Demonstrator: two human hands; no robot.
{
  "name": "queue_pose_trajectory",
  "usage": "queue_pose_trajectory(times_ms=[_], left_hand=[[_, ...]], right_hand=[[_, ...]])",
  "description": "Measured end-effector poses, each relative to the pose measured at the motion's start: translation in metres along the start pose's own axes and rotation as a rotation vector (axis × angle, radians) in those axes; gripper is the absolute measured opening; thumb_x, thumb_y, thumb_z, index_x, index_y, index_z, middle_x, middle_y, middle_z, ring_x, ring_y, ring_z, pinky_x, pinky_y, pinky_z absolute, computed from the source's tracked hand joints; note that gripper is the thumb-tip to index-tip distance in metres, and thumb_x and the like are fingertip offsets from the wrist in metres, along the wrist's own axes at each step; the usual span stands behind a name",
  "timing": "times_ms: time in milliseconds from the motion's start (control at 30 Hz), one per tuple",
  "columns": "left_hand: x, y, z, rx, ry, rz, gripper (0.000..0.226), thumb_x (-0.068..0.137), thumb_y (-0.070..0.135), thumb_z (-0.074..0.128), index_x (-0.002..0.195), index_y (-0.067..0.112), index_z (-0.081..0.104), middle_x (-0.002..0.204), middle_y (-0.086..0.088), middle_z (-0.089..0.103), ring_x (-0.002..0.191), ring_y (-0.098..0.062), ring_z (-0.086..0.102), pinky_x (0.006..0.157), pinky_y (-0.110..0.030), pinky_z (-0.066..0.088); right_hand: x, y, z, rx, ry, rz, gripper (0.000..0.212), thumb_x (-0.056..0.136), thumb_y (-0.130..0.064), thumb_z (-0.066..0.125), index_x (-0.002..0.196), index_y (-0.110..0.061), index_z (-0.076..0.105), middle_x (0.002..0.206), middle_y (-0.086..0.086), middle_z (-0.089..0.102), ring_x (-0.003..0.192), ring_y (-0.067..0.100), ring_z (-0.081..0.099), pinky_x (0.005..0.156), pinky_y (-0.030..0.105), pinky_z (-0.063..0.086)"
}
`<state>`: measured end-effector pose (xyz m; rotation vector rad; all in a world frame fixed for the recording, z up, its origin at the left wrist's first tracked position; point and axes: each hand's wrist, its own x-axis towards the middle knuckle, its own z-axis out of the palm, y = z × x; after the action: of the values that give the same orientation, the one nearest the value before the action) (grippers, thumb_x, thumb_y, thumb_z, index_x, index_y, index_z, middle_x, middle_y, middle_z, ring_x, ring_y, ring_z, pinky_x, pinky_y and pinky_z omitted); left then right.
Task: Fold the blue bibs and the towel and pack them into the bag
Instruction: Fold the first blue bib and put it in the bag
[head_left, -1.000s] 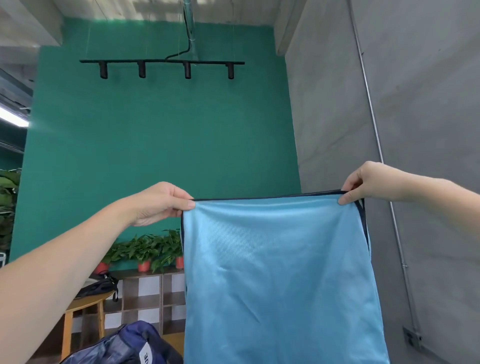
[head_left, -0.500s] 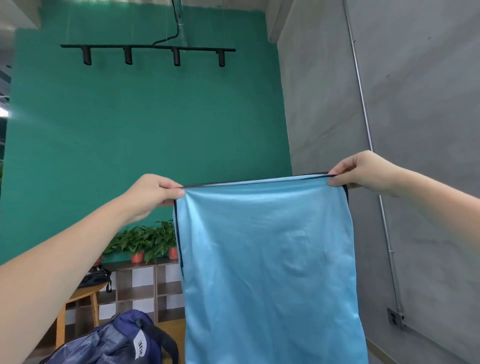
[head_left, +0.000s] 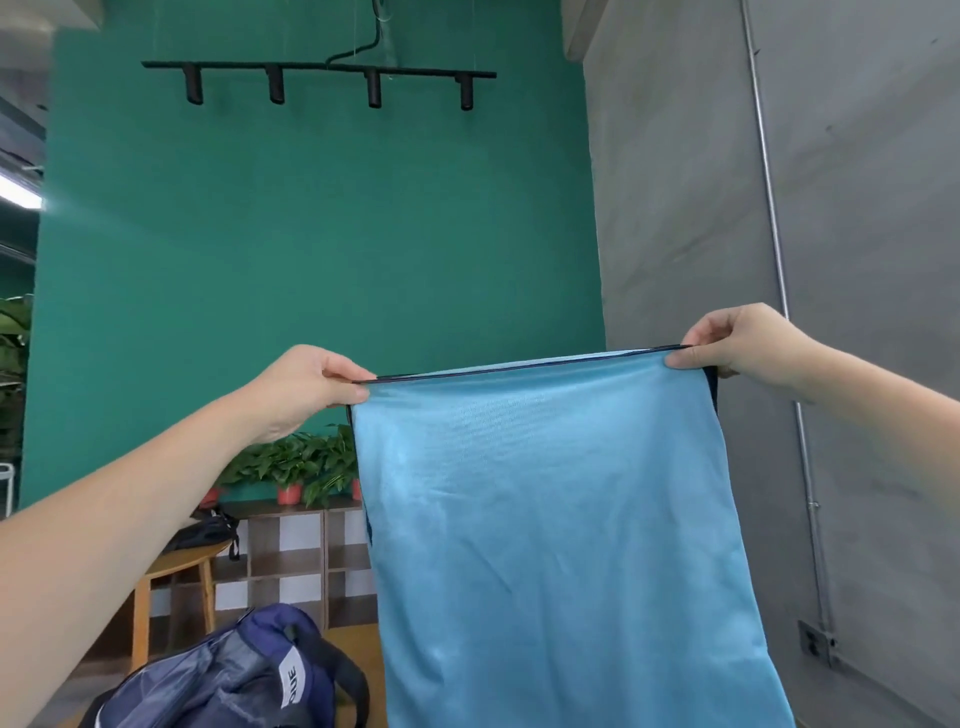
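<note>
Foliage (head_left: 13, 332) edges the far left of the scene, beside a green wall (head_left: 311, 234) that carries a black track light (head_left: 322, 73) with 4 spot heads. Lower down, potted plants (head_left: 291, 467) in red pots stand along the top of a wooden cube shelf (head_left: 291, 561), and a round wooden table (head_left: 176, 566) with a dark object on it sits just left of the shelf. Near the bottom left lies a navy bag (head_left: 218, 675), with a white label and a black strap showing.

The left hand (head_left: 306, 389) reaches forward with the arm stretched out, thumb and curled fingers pinching the upper left corner of the blue bib (head_left: 550, 519). The bib hangs in the air as a flat, lightly creased sheet, its dark-trimmed top edge pulled taut between the 2 hands and its lower part running out of view at the bottom. It hangs to the right of the bag and does not touch it.

The right hand (head_left: 737, 343) pinches the upper right corner the same way, slightly higher than the left. Behind it stands a grey concrete wall (head_left: 857, 208) with a metal conduit (head_left: 774, 234) running down to a small box (head_left: 818, 639) near the floor.
</note>
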<state>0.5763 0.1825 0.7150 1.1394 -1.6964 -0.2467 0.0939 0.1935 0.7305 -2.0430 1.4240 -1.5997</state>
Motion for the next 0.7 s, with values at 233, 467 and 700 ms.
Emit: queue_pose_trajectory(times_ms=[233, 467, 700], left_hand=[[0.037, -0.025, 0.020, 0.325, -0.007, 0.009, 0.026, 0.084, 0.006, 0.078, 0.097, 0.026, 0.071, 0.102, 0.005, 0.072, 0.098, -0.014, 0.070, 0.089, -0.031, 0.054], [0.130, -0.087, 0.073, 0.666, -0.139, -0.034, 0.020, 0.093, 0.009, 0.066, 0.110, 0.014, 0.075, 0.106, 0.000, 0.071, 0.095, -0.017, 0.060, 0.084, -0.024, 0.042], [0.215, -0.086, 0.064, 0.409, 0.314, -0.013, 0.024, 0.097, 0.012, 0.063, 0.118, 0.008, 0.074, 0.115, -0.009, 0.072, 0.110, -0.023, 0.065, 0.101, -0.023, 0.045]], right_hand=[[0.048, 0.032, 0.031, -0.100, -0.148, 0.069, 0.021, 0.078, -0.019, 0.086, 0.096, -0.016, 0.074, 0.088, 0.000, 0.068, 0.080, 0.019, 0.057, 0.072, 0.034, 0.049], [0.123, 0.085, 0.079, -0.273, -0.351, 0.382, 0.023, 0.077, -0.026, 0.088, 0.092, -0.012, 0.079, 0.064, 0.005, 0.058, 0.049, 0.019, 0.045, 0.044, 0.021, 0.028], [0.210, 0.091, 0.139, 0.158, 0.207, 0.150, 0.013, 0.089, -0.008, 0.075, 0.086, -0.010, 0.063, 0.100, 0.016, 0.071, 0.054, 0.005, 0.070, 0.054, 0.012, 0.054]])
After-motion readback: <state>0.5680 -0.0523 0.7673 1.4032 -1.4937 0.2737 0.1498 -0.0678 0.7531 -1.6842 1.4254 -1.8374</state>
